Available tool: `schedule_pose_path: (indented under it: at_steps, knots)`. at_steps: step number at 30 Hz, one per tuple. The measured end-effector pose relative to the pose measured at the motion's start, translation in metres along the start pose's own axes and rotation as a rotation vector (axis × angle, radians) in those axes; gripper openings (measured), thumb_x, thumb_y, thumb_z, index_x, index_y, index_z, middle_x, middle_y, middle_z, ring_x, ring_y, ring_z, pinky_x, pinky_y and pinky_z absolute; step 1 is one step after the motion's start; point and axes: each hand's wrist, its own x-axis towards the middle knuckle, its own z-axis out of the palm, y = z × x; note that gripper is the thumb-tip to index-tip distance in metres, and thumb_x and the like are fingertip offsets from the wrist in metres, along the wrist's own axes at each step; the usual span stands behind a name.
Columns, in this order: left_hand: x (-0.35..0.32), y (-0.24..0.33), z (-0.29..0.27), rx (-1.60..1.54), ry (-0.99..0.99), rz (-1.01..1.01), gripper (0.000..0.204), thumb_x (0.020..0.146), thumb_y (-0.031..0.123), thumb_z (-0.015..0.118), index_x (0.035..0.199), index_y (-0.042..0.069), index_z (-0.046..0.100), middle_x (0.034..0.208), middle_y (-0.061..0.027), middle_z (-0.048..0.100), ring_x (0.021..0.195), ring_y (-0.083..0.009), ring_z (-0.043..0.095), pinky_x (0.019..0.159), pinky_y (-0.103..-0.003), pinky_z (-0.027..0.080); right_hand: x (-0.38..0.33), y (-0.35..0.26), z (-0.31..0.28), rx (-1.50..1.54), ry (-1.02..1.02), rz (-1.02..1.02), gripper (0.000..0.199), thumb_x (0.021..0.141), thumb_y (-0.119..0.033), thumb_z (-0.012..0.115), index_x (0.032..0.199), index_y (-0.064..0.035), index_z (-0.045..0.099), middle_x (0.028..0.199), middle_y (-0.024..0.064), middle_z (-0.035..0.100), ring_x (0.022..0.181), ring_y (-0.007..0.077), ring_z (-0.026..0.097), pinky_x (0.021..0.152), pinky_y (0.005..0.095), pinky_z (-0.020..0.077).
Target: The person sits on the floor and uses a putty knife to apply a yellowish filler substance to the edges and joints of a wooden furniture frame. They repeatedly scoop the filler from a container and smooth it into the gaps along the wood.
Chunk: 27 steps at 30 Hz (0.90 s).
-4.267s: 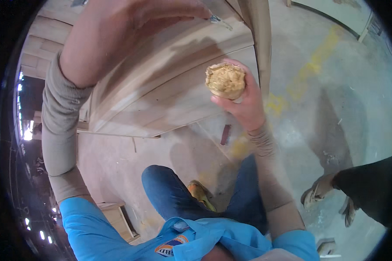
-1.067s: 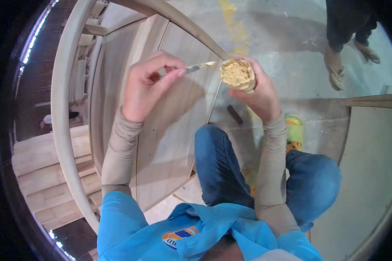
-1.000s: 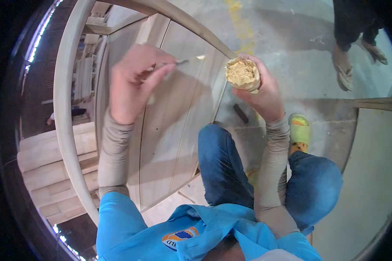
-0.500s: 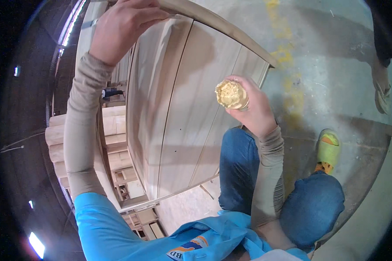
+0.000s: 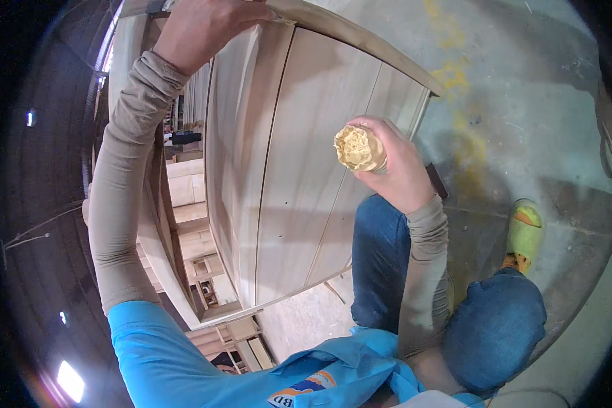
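Right hand (image 5: pixel 401 173) closed around a small container (image 5: pixel 360 148), held up in front of the wooden panel (image 5: pixel 299 170). Fingers wrap its sides; only the open top shows. The container is heaped with a pale tan, lumpy paste, rough and crumbly on top, crusted over the rim; probably wood filler, but the view is too small to be sure.

Left hand (image 5: pixel 200 27) reaches up to the curved top rail (image 5: pixel 360 37) of the panel, fingers curled against the wood. Whether it holds anything cannot be told: the fingertips are turned away at the frame's edge.

Panel: light, unfinished boards set upright side by side, seams running top to bottom, framed by an arched rail.

Person crouches on the concrete floor (image 5: pixel 523 122), blue jeans, a green sandal (image 5: pixel 523 234) to the right.
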Motion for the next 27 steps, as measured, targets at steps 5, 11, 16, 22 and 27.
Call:
schedule_pose_path:
  at_steps: [5, 11, 16, 22, 27]
  knots:
    - [-0.001, 0.002, 0.006, 0.038, -0.006, 0.003, 0.009, 0.077, 0.019, 0.078, 0.085, 0.015, 0.08, 0.084, 0.0012, 0.062, 0.084, -0.0187, 0.056, 0.067, -0.032, 0.051, -0.001, 0.002, 0.01, -0.026, 0.011, -0.019, 0.057, 0.073, 0.002, 0.074, 0.125, -0.011, 0.057, 0.124, 0.0112, 0.062, 0.115, 0.0349, 0.063, 0.097, 0.0419, 0.0529]
    - [0.003, 0.002, 0.012, 0.117, -0.093, 0.039, 0.013, 0.079, 0.021, 0.073, 0.09, 0.018, 0.08, 0.084, 0.002, 0.06, 0.085, -0.0182, 0.054, 0.069, -0.032, 0.051, -0.001, 0.004, 0.01, -0.05, 0.007, -0.032, 0.057, 0.073, 0.003, 0.074, 0.125, -0.0108, 0.057, 0.124, 0.0111, 0.062, 0.115, 0.0351, 0.063, 0.097, 0.0419, 0.0535]
    - [0.01, 0.001, 0.006, 0.068, -0.143, 0.057, 0.012, 0.081, 0.018, 0.071, 0.091, 0.017, 0.079, 0.084, 0.0019, 0.06, 0.085, -0.0188, 0.054, 0.07, -0.034, 0.051, -0.002, 0.001, 0.009, -0.045, 0.016, -0.029, 0.055, 0.074, 0.003, 0.073, 0.125, -0.0094, 0.057, 0.123, 0.0121, 0.062, 0.115, 0.036, 0.063, 0.096, 0.0422, 0.0535]
    - [0.014, -0.016, 0.006, 0.101, -0.205, 0.045, 0.013, 0.081, 0.02, 0.072, 0.092, 0.015, 0.078, 0.083, -0.0015, 0.061, 0.086, -0.0211, 0.059, 0.074, -0.036, 0.053, -0.003, 0.001, 0.011, -0.056, 0.029, -0.064, 0.054, 0.074, 0.002, 0.072, 0.125, -0.0092, 0.057, 0.123, 0.0126, 0.062, 0.114, 0.0367, 0.063, 0.095, 0.0425, 0.0538]
    - [0.016, -0.004, 0.012, -0.048, -0.226, -0.094, 0.011, 0.083, 0.019, 0.072, 0.091, 0.014, 0.078, 0.086, -0.0014, 0.064, 0.088, -0.0221, 0.063, 0.076, -0.037, 0.054, -0.005, 0.002, 0.013, -0.071, 0.04, -0.081, 0.054, 0.074, 0.002, 0.072, 0.125, -0.0101, 0.057, 0.122, 0.0119, 0.062, 0.113, 0.0367, 0.063, 0.094, 0.0427, 0.0543]
